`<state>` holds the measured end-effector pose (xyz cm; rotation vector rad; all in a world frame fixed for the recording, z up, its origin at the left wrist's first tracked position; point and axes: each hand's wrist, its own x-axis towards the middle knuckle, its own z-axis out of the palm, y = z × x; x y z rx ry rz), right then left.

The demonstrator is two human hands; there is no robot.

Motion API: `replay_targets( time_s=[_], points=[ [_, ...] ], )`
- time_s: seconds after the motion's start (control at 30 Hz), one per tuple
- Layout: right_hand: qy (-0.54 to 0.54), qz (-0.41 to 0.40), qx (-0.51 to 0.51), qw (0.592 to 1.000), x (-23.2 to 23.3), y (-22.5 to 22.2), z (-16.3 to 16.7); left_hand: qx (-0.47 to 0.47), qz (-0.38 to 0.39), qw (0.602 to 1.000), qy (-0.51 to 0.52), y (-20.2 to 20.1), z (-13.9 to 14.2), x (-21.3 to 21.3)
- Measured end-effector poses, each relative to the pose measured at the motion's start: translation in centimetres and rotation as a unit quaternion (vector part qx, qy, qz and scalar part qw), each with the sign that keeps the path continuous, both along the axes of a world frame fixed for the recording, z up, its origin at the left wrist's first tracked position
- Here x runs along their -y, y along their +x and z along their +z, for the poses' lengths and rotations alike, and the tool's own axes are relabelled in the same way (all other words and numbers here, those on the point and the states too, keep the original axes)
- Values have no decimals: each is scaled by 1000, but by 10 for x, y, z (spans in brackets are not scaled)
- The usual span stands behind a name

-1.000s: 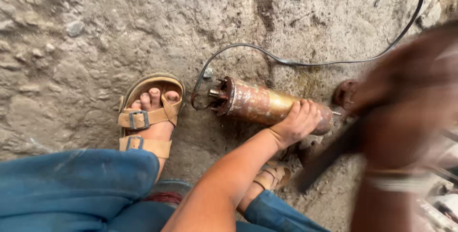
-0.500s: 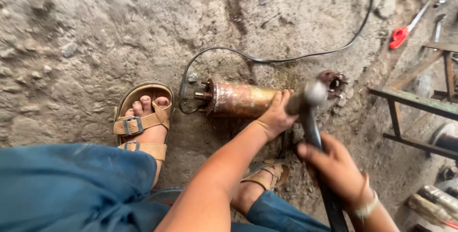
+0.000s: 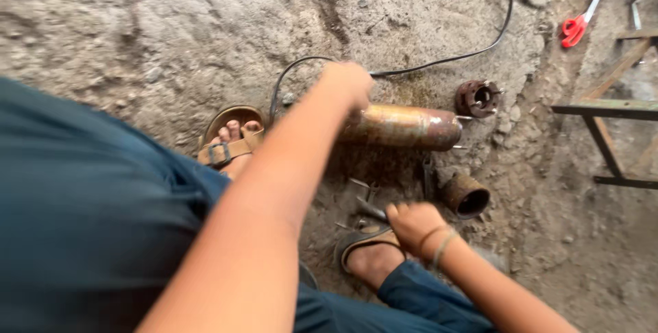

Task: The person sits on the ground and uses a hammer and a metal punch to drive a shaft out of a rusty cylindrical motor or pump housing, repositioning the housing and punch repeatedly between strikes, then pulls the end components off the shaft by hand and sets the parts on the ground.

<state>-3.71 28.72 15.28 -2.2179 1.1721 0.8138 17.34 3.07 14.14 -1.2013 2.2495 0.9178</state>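
A rusty metal cylinder (image 3: 404, 127) lies on the dirt ground, with a black cable (image 3: 445, 59) running from its left end. My left hand (image 3: 346, 85) grips that left end from above, and my forearm hides part of it. My right hand (image 3: 411, 225) is low by my right sandalled foot (image 3: 367, 254), fingers curled on a grey metal tool (image 3: 370, 208) that rests on the ground. Small metal bits lie around it.
A round flanged part (image 3: 478, 98) sits just off the cylinder's right end, and a short rusty sleeve (image 3: 466, 196) lies below it. Red-handled scissors (image 3: 576, 26) and a metal frame (image 3: 603, 120) are on the right. My left foot (image 3: 229, 142) rests left of the cylinder.
My right hand, which swung a hammer at the cylinder's right end, has dropped to the ground by my right foot. My left hand has shifted from the cylinder's right part to its left end.
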Motion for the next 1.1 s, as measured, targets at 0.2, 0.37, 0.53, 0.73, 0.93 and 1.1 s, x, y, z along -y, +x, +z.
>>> replay_targets(
  time_s=[0.2,0.37,0.53,0.73,0.93,1.1],
  points=[
    [-11,-48,-24,999,30,18,-20,121,270,954,57,95,18,23],
    [89,-114,-62,988,23,18,-27,77,391,894,205,103,-16,-13],
    [65,-141,-92,983,41,5,-34,-19,561,773,294,84,-42,-41],
    [-310,-408,27,858,98,-88,-18,16,545,811,211,72,-36,-51],
    [-260,-331,21,907,136,-123,-22,58,370,912,164,72,-33,-46],
    [-26,-476,-39,878,146,-106,-17,67,518,839,152,72,-35,-44]
  ],
)
